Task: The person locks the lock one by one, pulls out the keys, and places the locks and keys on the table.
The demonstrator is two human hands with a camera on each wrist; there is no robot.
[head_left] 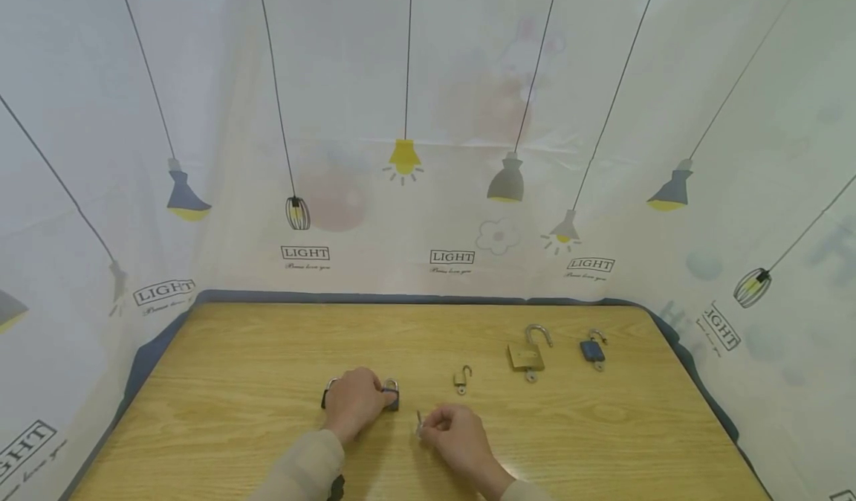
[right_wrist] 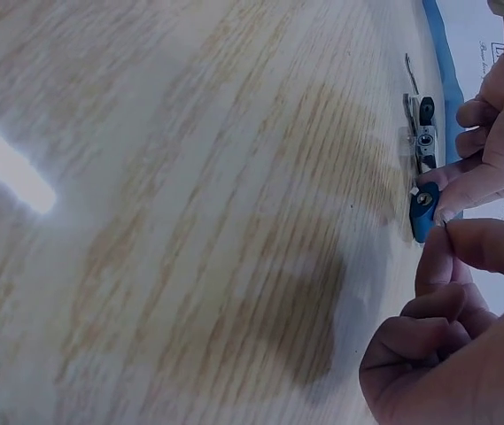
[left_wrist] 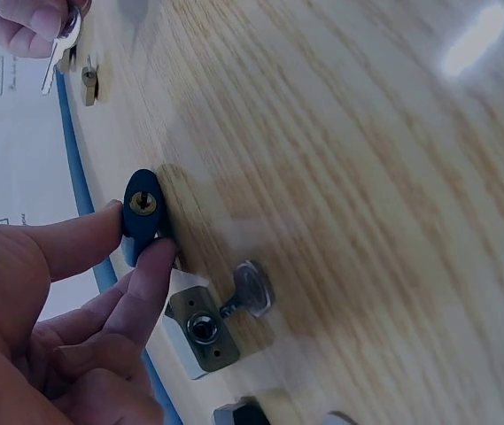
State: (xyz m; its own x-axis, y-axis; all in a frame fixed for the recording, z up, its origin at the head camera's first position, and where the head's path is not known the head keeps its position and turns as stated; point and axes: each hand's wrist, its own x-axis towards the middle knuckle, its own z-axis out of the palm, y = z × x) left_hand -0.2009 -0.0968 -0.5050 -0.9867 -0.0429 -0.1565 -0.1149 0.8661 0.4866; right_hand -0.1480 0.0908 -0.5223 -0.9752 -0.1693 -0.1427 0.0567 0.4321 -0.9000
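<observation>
My left hand [head_left: 354,404] pinches a blue padlock [left_wrist: 136,232] between thumb and finger. Its shackle is closed, and the brass keyhole faces the near side. In my right hand [head_left: 460,438] a silver key [left_wrist: 51,71] is held between thumb and fingertips, its blade pointing out, a short way right of the blue padlock. Just beyond the left fingers in the left wrist view stands a silver padlock [left_wrist: 197,347], a key [left_wrist: 252,289] at its keyhole face. A dark padlock [left_wrist: 241,414] lies farther along, mostly hidden in the head view by the left hand.
To the right on the wooden table [head_left: 602,441] lie a small brass padlock [head_left: 459,379], a large brass padlock [head_left: 524,357] and another blue padlock [head_left: 591,350]. All three have raised shackles and keys at their bases. A printed curtain [head_left: 374,263] surrounds the table's back and sides.
</observation>
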